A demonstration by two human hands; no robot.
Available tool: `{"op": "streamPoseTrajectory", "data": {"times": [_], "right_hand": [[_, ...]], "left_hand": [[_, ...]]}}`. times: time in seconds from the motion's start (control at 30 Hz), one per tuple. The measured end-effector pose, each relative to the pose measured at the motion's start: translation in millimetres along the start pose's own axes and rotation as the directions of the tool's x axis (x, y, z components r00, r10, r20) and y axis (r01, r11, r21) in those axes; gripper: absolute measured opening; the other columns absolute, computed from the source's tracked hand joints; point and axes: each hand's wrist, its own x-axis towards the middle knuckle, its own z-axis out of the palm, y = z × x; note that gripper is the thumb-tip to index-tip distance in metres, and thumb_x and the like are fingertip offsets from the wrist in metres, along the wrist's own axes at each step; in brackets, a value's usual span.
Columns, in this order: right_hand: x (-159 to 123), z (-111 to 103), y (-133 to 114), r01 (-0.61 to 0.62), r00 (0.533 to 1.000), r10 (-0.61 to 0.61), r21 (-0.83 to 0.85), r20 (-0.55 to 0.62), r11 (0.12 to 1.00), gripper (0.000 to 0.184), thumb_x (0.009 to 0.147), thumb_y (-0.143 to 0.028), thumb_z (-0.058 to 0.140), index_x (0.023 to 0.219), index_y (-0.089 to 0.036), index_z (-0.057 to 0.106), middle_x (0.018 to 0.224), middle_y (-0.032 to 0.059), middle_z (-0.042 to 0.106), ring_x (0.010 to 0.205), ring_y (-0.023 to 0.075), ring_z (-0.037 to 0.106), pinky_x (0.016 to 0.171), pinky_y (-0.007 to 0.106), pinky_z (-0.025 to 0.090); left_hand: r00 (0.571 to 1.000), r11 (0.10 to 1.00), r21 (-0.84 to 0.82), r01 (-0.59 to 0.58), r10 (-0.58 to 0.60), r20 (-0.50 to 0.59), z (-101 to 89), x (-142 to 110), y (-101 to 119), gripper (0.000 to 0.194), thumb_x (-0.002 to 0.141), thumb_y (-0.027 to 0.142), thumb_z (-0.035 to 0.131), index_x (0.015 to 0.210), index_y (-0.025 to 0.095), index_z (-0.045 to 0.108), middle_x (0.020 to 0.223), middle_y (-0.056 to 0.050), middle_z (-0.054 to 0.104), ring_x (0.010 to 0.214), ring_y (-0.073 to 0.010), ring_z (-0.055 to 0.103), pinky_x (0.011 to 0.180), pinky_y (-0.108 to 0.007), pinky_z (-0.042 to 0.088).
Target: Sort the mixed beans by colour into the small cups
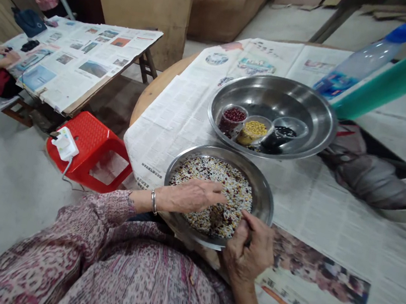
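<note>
A steel basin (265, 197) in front of me holds mixed white grains, dark red beans, yellow beans and black seeds (218, 174). My left hand (191, 196), with a silver bangle (154, 202) at its wrist, reaches palm down over this mix. Its fingers are stretched out and touch or nearly touch the grains; the thumb is hidden. At the basin's near right rim, my right hand (251, 248) has its fingers curled and its thumb and index finger close together. Whatever it may hold is too small or hidden to make out.
Behind stands a larger steel basin (302, 98) with clear cups of red beans (234, 114), yellow beans (255, 129) and black seeds (284, 131). Right of it are a bottle (362, 59), a green tube-like object (401, 75) and a grey bundle (370, 179). A red stool (93, 141) stands left.
</note>
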Motion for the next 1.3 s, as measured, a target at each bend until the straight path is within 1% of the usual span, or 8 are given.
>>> {"op": "streamPoseTrajectory", "data": {"times": [0.27,0.47,0.53,0.63,0.7,0.8,0.93,1.3], "right_hand": [[3,0,-3,0.013,1.000,-0.013,0.000,-0.005,1.000,0.022,0.092,-0.020,0.051,0.107,-0.018,0.067,0.098,0.0087,0.070,0.091,0.0184,0.065,0.085,0.035,0.051],[3,1,-1,0.040,0.999,-0.039,0.017,-0.015,0.999,0.022,0.091,-0.018,0.052,0.108,-0.017,0.067,0.098,0.0083,0.070,0.091,0.0182,0.065,0.085,0.034,0.050],[3,1,0,0.039,0.999,-0.039,0.020,-0.018,0.999,0.022,0.091,-0.018,0.052,0.108,-0.018,0.067,0.098,0.0083,0.070,0.092,0.0184,0.064,0.085,0.034,0.050],[3,0,-1,0.024,1.000,-0.024,0.020,-0.011,1.000,0.022,0.092,-0.020,0.052,0.107,-0.018,0.068,0.098,0.0084,0.070,0.091,0.0191,0.065,0.085,0.035,0.050],[4,-1,-1,0.027,1.000,-0.027,0.016,-0.002,1.000,0.022,0.091,-0.020,0.052,0.106,-0.018,0.068,0.098,0.0086,0.070,0.091,0.0195,0.065,0.085,0.035,0.050],[5,-1,1,0.047,0.999,-0.047,-0.002,0.014,0.999,0.021,0.091,-0.020,0.052,0.106,-0.018,0.068,0.098,0.0085,0.070,0.091,0.0194,0.065,0.085,0.036,0.051],[5,-1,3,0.060,0.998,-0.059,-0.017,0.033,0.998,0.022,0.091,-0.021,0.052,0.106,-0.018,0.067,0.097,0.0090,0.071,0.090,0.0195,0.065,0.084,0.035,0.051],[8,-5,-1,0.054,0.994,-0.047,-0.072,0.099,0.996,0.020,0.093,-0.025,0.051,0.103,-0.018,0.067,0.094,0.0091,0.071,0.088,0.0195,0.065,0.083,0.035,0.050]], "left_hand": [[0.991,0.995,-0.052,0.087,-0.081,0.108,1.5,3,2,0.028,0.096,0.008,0.038,0.109,0.016,0.061,0.107,-0.007,0.058,0.094,-0.0155,0.059,0.085,-0.027,0.048],[0.936,0.897,-0.380,0.225,-0.307,-0.172,14.2,-16,3,0.018,0.098,0.018,0.046,0.098,0.015,0.064,0.098,-0.005,0.062,0.091,-0.0132,0.057,0.088,-0.028,0.047],[0.840,0.697,-0.676,0.240,-0.498,-0.215,17.2,-20,9,0.010,0.092,0.019,0.055,0.094,0.015,0.065,0.091,-0.002,0.064,0.083,-0.0110,0.056,0.081,-0.027,0.047],[0.706,0.063,-0.997,0.032,-0.708,-0.022,19.5,-19,17,0.013,0.082,0.023,0.067,0.090,0.014,0.064,0.077,0.001,0.060,0.068,-0.0072,0.054,0.068,-0.023,0.046],[0.684,-0.351,-0.925,-0.144,-0.711,0.163,19.8,-15,20,0.016,0.075,0.020,0.072,0.087,0.013,0.063,0.071,0.003,0.057,0.064,-0.0054,0.052,0.063,-0.020,0.043],[0.697,-0.631,-0.722,-0.285,-0.653,0.296,19.6,-8,20,0.018,0.070,0.013,0.074,0.082,0.012,0.061,0.071,0.002,0.056,0.063,-0.0040,0.052,0.058,-0.016,0.040],[0.690,-0.619,-0.726,-0.300,-0.666,0.283,20.4,-3,19,0.019,0.072,0.022,0.076,0.078,0.012,0.061,0.072,0.001,0.058,0.061,-0.0039,0.051,0.056,-0.017,0.038],[0.670,-0.100,-0.984,-0.151,-0.742,-0.027,15.2,-7,20,0.030,0.064,0.035,0.081,0.074,0.014,0.062,0.069,0.003,0.059,0.066,-0.0064,0.048,0.063,-0.024,0.036]]}}
